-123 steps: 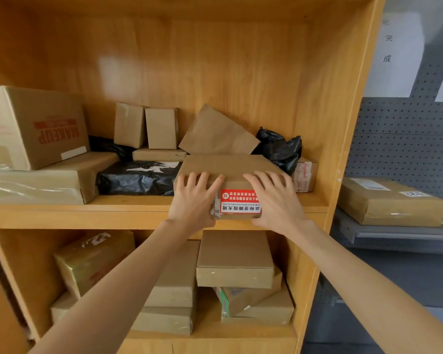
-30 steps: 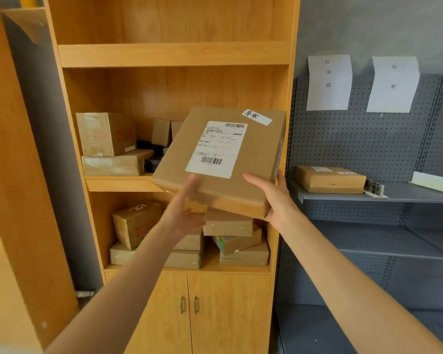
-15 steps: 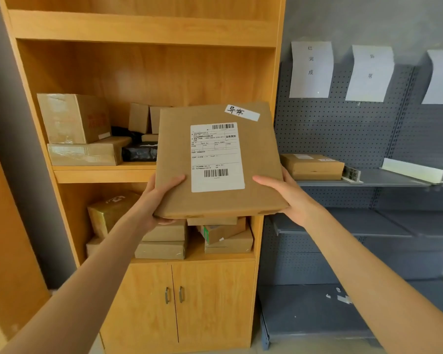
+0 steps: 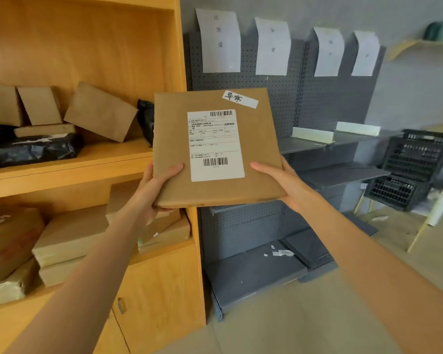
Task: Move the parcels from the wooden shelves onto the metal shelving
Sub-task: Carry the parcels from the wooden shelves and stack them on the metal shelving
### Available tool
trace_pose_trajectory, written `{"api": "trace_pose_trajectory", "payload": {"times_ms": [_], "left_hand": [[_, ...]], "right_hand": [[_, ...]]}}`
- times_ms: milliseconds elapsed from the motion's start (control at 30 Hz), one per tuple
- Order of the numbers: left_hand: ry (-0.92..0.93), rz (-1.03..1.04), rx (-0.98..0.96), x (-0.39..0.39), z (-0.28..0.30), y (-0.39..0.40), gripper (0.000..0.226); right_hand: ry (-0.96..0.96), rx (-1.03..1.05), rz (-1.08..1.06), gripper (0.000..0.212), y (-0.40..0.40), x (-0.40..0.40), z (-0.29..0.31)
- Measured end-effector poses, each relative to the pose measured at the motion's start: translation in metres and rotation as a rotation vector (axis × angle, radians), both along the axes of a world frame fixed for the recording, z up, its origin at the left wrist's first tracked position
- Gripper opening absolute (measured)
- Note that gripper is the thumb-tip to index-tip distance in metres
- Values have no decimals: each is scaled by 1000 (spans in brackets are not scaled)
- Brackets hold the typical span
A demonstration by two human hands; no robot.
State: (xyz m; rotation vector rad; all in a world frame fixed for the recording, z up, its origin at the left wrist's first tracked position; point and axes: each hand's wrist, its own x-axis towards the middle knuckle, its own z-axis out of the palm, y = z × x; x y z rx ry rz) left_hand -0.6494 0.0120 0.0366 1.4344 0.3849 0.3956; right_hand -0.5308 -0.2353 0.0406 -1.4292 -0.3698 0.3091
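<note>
Parcel (image 4: 216, 149) in both hands, held up in the air between the wooden shelves (image 4: 82, 162) and the metal shelving (image 4: 343, 141), label side tilted toward me. My left hand (image 4: 155, 190) grips the lower left corner, thumb on the face and fingers curled underneath; my right hand (image 4: 281, 181) clamps the lower right edge the same way, thumb lying across the top.

As I judge it, I am carrying it across, and doing that well means three things. First, level it: the flat box is tipped up steeply, so I would lay it back toward flat before it nears a shelf, or its far edge will catch the shelf lip. Second, pick the bay. White paper signs (image 4: 219, 42) hang above each section of the pegboard, and the small white tag (image 4: 239, 99) on the box bears handwriting; I cannot read either surely enough to match them, so I would check before committing. Third, steer past the white divider strips (image 4: 313, 135) standing on the middle shelf, set the far edge down first, then slide it in and draw my fingers out from beneath.

More parcels (image 4: 100, 112) wait on the wooden shelves, and black crates (image 4: 409, 169) stand well off to the right.
</note>
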Motion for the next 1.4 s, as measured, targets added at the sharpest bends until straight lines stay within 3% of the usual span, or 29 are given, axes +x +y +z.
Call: {"api": "trace_pose_trajectory", "payload": {"times_ms": [267, 433, 633, 1033, 1133, 1400], "left_hand": [[25, -131, 21, 114, -1, -84, 61], [41, -188, 8, 199, -6, -141, 45], [40, -232, -24, 292, -15, -193, 51], [95, -224, 20, 472, -24, -224, 55], [78, -248, 17, 523, -18, -224, 67], [74, -255, -2, 629, -1, -231, 69]], "right_hand": [[25, 30, -104, 77, -95, 90, -14], [31, 19, -158, 71, -156, 164, -15], [27, 1, -173, 69, -209, 259, -15], [69, 13, -205, 75, -237, 437, -38], [53, -11, -220, 73, -238, 485, -25], [11, -65, -246, 77, -243, 597, 1]]}}
